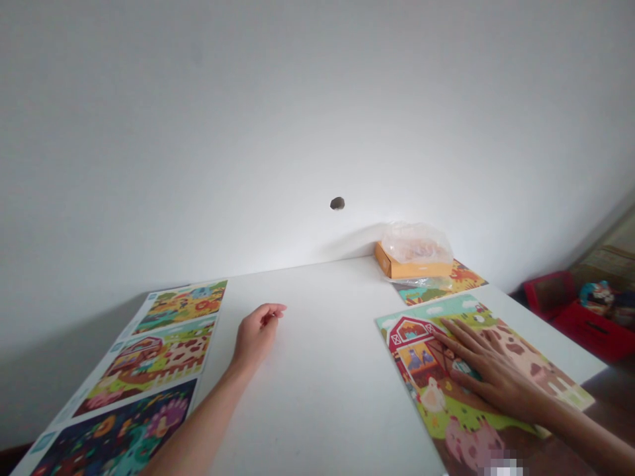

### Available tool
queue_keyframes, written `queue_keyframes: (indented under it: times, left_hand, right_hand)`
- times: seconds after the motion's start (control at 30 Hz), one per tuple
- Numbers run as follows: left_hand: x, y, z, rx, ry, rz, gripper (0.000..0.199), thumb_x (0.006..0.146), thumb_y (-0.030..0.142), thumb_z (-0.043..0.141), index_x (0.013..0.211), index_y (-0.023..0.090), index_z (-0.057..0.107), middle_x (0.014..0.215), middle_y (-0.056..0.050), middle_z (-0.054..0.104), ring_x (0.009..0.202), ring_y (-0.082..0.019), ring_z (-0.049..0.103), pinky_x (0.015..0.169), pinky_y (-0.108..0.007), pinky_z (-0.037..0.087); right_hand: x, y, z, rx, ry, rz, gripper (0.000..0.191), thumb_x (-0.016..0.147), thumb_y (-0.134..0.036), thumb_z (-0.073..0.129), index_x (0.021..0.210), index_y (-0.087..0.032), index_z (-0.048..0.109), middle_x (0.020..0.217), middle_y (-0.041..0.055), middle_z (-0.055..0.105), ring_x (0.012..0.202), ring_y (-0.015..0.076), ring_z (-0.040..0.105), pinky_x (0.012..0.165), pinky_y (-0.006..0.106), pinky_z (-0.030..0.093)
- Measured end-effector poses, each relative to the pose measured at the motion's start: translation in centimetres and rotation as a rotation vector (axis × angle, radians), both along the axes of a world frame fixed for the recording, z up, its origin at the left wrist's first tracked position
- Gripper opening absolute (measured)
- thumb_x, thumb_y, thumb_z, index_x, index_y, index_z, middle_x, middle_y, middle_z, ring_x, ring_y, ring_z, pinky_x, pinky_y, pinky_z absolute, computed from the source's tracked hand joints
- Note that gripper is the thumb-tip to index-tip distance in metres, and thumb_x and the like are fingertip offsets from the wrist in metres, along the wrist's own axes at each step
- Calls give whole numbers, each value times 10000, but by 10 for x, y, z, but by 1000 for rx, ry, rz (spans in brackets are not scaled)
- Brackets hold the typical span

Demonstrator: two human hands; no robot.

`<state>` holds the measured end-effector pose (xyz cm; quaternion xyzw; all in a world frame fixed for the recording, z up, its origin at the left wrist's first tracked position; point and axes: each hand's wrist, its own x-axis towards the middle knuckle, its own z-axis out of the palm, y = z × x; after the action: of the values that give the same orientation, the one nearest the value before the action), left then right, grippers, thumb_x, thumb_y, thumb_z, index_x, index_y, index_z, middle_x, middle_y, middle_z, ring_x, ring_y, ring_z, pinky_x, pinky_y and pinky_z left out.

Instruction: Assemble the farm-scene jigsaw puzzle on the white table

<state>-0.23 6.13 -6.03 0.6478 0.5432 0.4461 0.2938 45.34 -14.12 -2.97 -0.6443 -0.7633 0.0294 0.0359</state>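
Observation:
My right hand (483, 370) lies flat with fingers spread on a farm-scene picture (431, 396), which looks like a jigsaw puzzle. The picture shows a red barn, a hen, a pig and a spotted cow; the hand and forearm cover part of its middle and right side. Over the white table's middle, my left hand (258, 334) has its fingers curled together, and nothing shows in them. To its left is a long sheet (166, 354) with three printed pictures, the middle one a matching farm scene.
At the back right, an orange box (421, 269) with a clear plastic bag (417, 241) on it sits partly over another colourful picture (466, 276). A white wall with a small hole (337, 203) rises behind the table (307, 396). Red containers (585, 324) stand beyond the right edge.

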Motion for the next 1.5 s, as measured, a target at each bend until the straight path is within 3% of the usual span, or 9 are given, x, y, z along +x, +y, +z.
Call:
queue_keyframes:
  times: [0.63,1.03,1.5]
  left_hand:
    - [-9,3,-5,21,3,-10,279,753,294,503,920,168,687,860,-39,709,760,-182,625,674,-264,453]
    - [-9,3,-5,38,2,-11,267,755,289,513,909,170,696,839,-34,712,754,-180,629,671,-261,457]
    - [-6,3,-5,32,7,-16,281,752,291,505,915,166,698,832,-35,707,746,-180,630,669,-263,458]
  right_hand:
    - [80,2,-1,-29,-67,-6,664,896,-585,434,1475,-462,133,1571,-51,117,1435,335,122,1120,641,133]
    - [94,4,-1,14,-62,-26,664,868,-620,455,1463,-454,210,1561,-50,170,1420,348,188,1118,623,186]
    - [95,7,4,2,-90,-14,661,879,-606,438,1469,-446,187,1567,-48,145,1424,351,179,1110,635,189]
